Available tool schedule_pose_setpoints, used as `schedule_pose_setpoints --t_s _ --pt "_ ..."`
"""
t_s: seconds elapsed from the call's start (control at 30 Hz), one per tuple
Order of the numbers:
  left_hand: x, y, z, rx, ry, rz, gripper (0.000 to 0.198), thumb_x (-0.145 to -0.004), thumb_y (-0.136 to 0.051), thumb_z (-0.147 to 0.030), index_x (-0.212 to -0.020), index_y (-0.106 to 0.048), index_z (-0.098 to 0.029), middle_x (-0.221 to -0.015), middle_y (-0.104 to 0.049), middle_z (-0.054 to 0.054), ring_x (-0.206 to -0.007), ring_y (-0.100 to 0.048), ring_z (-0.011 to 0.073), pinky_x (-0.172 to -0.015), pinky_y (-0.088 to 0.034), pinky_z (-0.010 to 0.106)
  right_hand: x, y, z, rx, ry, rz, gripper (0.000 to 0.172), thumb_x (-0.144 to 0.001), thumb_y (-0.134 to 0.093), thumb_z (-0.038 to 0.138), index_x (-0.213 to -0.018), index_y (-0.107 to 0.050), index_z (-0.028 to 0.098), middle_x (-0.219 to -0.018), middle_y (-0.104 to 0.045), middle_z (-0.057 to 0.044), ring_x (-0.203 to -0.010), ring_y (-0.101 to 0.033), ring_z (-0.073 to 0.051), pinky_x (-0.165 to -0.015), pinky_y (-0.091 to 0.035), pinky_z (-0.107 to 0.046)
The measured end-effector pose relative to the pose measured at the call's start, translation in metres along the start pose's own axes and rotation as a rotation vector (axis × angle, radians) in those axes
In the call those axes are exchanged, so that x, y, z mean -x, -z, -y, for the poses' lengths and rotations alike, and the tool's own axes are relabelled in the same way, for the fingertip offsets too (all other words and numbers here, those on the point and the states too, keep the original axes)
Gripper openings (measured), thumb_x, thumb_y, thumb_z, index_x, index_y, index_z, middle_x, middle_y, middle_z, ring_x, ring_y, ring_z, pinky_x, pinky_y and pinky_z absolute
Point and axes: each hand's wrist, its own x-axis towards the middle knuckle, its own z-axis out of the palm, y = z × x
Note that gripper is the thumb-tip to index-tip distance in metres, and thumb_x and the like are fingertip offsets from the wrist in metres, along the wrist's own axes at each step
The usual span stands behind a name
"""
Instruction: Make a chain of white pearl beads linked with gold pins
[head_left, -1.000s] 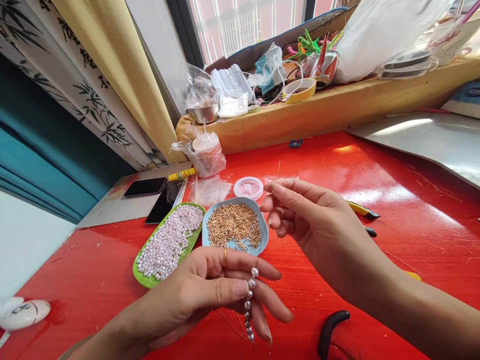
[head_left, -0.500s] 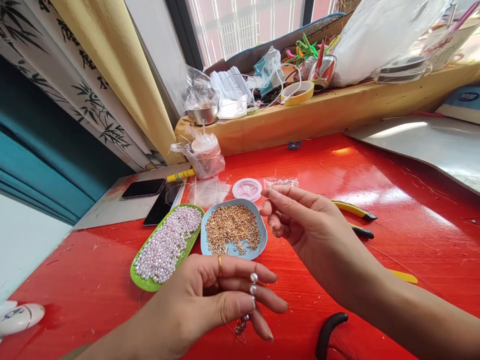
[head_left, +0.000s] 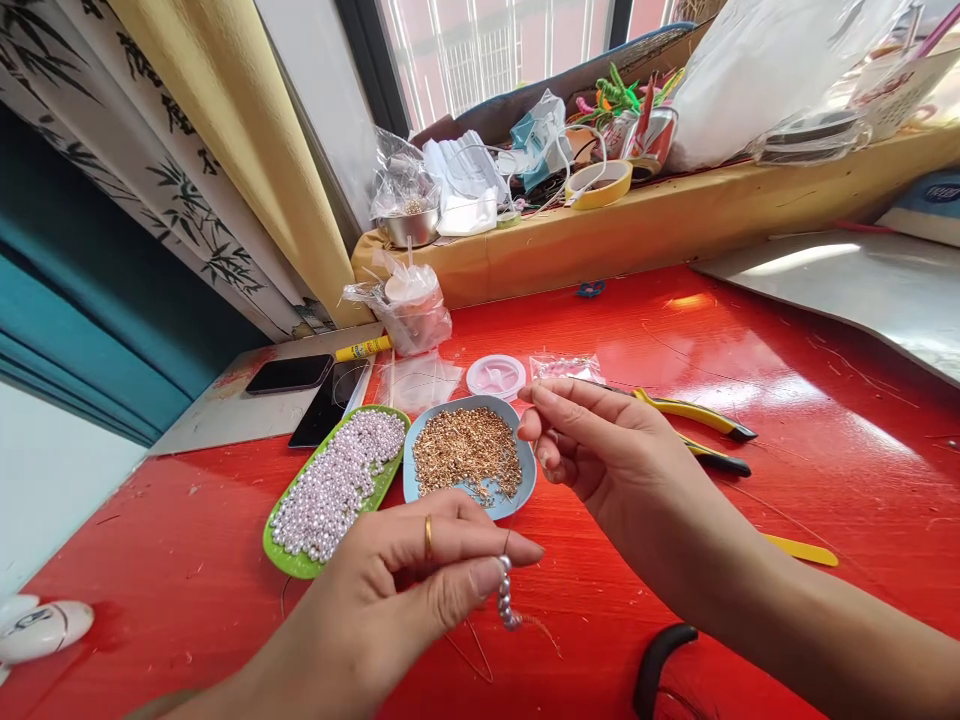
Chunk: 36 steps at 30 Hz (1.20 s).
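Observation:
My left hand [head_left: 409, 585] is closed, its thumb and fingers pinching a short strand of pearl beads [head_left: 506, 598] that hangs over the red table [head_left: 750, 340]. A gold ring sits on one finger. My right hand [head_left: 600, 450] is raised just right of the blue dish of small gold findings [head_left: 466, 460], its thumb and forefinger pinched together on something too thin to make out, perhaps a wire. A green dish of pearl beads [head_left: 334, 490] lies left of the blue dish.
Yellow-handled pliers [head_left: 694, 415] lie behind my right hand. A clear lidded tub [head_left: 496, 377], small plastic bags [head_left: 566, 366], two phones [head_left: 291, 374] and a yellow marker [head_left: 364, 348] sit farther back. The cluttered window ledge [head_left: 675, 215] runs behind; a white mouse [head_left: 41, 628] is at left.
My left fingers have curled in and gathered the bead strand shorter. My right hand has drifted slightly left and down, uncovering more of the pliers.

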Motion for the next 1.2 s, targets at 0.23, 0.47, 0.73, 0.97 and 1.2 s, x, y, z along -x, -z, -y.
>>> schedule_pose_setpoints --t_s 0.23,0.47,0.73,0.97,1.2 --pt "-0.005 0.001 0.000 0.393 0.259 0.057 0.007 -0.070 -0.069 -0.022 -0.075 -0.075 -0.021 -0.066 -0.071 0.002 -0.063 -0.061 0.0103 -0.056 -0.046 0.015 -0.001 0.000 -0.001 0.066 -0.059 0.051 0.011 -0.079 -0.064 0.024 -0.073 -0.066 0.015 -0.066 -0.063 0.003 -0.052 -0.051 -0.002 -0.048 -0.040 -0.011" --pt "-0.004 0.002 -0.001 0.473 0.243 0.008 0.012 -0.069 -0.064 -0.012 -0.070 -0.074 -0.018 -0.062 -0.072 0.002 -0.060 -0.064 0.0111 -0.056 -0.046 0.016 0.002 -0.001 0.000 0.153 -0.129 0.079 0.014 -0.080 -0.062 0.027 -0.074 -0.063 0.015 -0.073 -0.066 0.000 -0.051 -0.053 -0.004 -0.046 -0.038 -0.014" --pt "-0.005 0.003 -0.006 0.443 0.187 -0.087 0.010 -0.072 -0.067 -0.021 -0.077 -0.075 -0.020 -0.064 -0.072 0.003 -0.064 -0.061 0.0128 -0.058 -0.044 0.019 0.008 -0.009 0.003 0.527 0.006 0.307 0.033 -0.088 -0.048 0.037 -0.065 -0.058 0.017 -0.065 -0.059 0.001 -0.066 -0.053 -0.011 -0.063 -0.041 -0.021" --pt "-0.004 0.008 -0.005 0.356 0.075 -0.158 0.009 -0.073 -0.068 -0.024 -0.079 -0.075 -0.024 -0.064 -0.069 -0.001 -0.061 -0.054 0.0097 -0.057 -0.041 0.018 0.013 -0.012 0.003 0.442 -0.104 0.434 0.020 -0.083 -0.057 0.037 -0.083 -0.058 0.017 -0.069 -0.059 0.002 -0.063 -0.054 -0.009 -0.060 -0.043 -0.021" --pt "-0.006 0.015 -0.005 0.298 0.027 -0.284 0.005 -0.068 -0.073 -0.026 -0.072 -0.075 -0.024 -0.060 -0.064 -0.003 -0.051 -0.047 0.0074 -0.052 -0.040 0.018 0.009 -0.011 0.002 0.266 -0.213 0.404 0.021 -0.073 -0.068 0.034 -0.070 -0.060 0.014 -0.060 -0.058 0.003 -0.050 -0.051 -0.006 -0.049 -0.041 -0.018"
